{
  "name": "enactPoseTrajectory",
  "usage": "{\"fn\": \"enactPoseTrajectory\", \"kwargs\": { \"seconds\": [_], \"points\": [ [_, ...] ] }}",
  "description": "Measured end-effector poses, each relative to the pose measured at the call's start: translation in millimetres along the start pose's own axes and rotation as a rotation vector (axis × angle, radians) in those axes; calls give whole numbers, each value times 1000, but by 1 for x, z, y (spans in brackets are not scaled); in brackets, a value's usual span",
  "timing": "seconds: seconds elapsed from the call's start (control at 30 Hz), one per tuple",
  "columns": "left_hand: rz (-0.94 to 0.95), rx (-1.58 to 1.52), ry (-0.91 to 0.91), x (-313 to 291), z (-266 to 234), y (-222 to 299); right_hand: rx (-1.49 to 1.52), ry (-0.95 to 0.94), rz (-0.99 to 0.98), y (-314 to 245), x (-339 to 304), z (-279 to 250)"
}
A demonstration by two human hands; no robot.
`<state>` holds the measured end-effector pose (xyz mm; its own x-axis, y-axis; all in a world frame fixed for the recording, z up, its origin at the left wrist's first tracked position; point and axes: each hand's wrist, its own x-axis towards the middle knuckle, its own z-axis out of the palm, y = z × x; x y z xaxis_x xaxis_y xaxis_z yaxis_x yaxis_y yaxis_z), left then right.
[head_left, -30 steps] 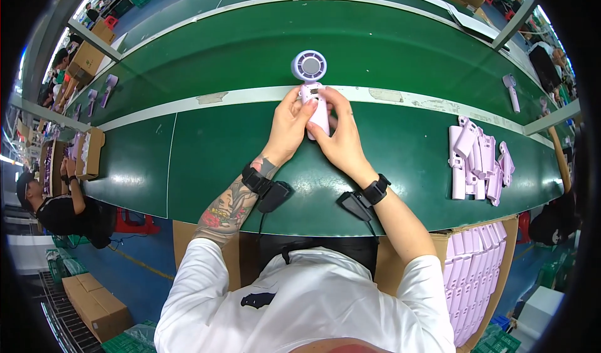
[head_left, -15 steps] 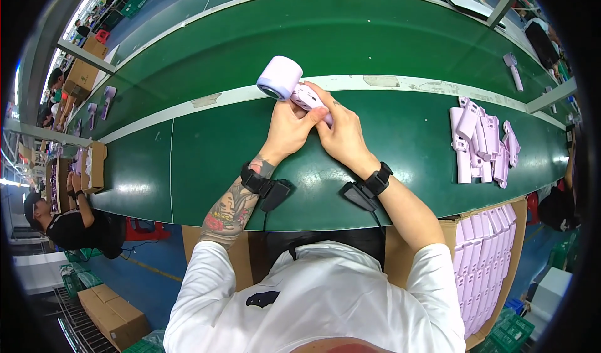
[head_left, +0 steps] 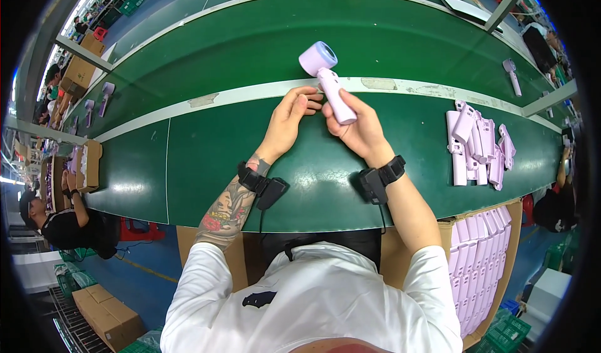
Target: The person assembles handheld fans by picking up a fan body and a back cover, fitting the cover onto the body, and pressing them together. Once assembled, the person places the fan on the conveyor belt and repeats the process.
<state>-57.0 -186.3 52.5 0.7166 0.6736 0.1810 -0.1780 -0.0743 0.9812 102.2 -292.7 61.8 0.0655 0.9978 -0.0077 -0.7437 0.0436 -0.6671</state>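
A lavender handheld fan (head_left: pixel 318 58) with a drum-shaped head and a straight handle is tilted over the green work surface (head_left: pixel 300 190). My right hand (head_left: pixel 358 122) is closed around the lower part of its handle, and the head points up and away from me. Just left of the handle, my left hand (head_left: pixel 289 118) holds nothing; its fingers are partly bent and apart, close to the fan without gripping it. At the right lies a heap of lavender handle shells (head_left: pixel 479 140).
An open carton (head_left: pixel 516 253) packed with lavender shells stands by the bench at lower right. Similar fans (head_left: pixel 512 77) lie on the green belt beyond the white rail (head_left: pixel 250 95). A co-worker (head_left: pixel 69 224) sits at far left. Black straps with small boxes circle both my wrists.
My left hand has let go of the fan and moved slightly away. The fan, now in my right hand alone, has swung right, its head turned from facing lower left to upper right.
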Motion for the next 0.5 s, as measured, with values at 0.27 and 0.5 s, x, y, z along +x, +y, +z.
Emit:
{"fn": "enactPoseTrajectory", "kwargs": {
  "seconds": [0.27, 0.5],
  "points": [
    [-54, 238, -4, -3, 0, 2, 126, -17, 41, -20, -2, -15],
    [25, 350, -1, -1, 3, -4, -252, 495, -154, -34, 11, -48]
  ]
}}
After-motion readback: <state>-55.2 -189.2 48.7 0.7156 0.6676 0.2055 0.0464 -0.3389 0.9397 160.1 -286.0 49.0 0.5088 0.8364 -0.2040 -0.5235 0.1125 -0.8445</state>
